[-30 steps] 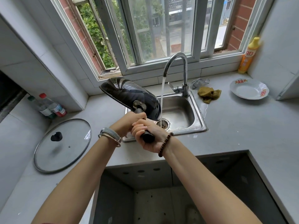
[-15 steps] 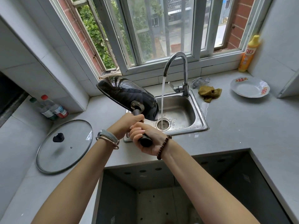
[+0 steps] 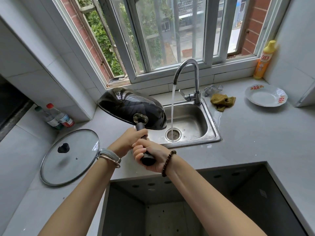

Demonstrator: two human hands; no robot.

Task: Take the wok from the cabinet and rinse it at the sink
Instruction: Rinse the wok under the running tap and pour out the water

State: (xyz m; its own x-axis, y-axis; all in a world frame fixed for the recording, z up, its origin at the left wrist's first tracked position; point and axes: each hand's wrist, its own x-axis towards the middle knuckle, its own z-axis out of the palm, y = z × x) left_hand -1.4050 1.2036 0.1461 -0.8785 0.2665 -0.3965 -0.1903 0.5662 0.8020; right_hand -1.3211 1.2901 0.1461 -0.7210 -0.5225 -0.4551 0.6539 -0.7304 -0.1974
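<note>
We hold the wok (image 3: 131, 108) by its handle (image 3: 141, 128), both grips clenched round it: left hand (image 3: 130, 139) nearer the bowl, right hand (image 3: 150, 155) at the end. The wok hangs tilted, underside toward us, over the sink's (image 3: 212, 128) left rim, just beside the tap's (image 3: 187, 68) stream (image 3: 172, 108). We should swing it right, under the water, and turn the bowl so it drains into the sink.

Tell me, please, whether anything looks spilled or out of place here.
Water from the tap falls into the sink drain, missing the wok, held underside-up left of the stream. A wet patch marks the counter by the cloth.
</note>
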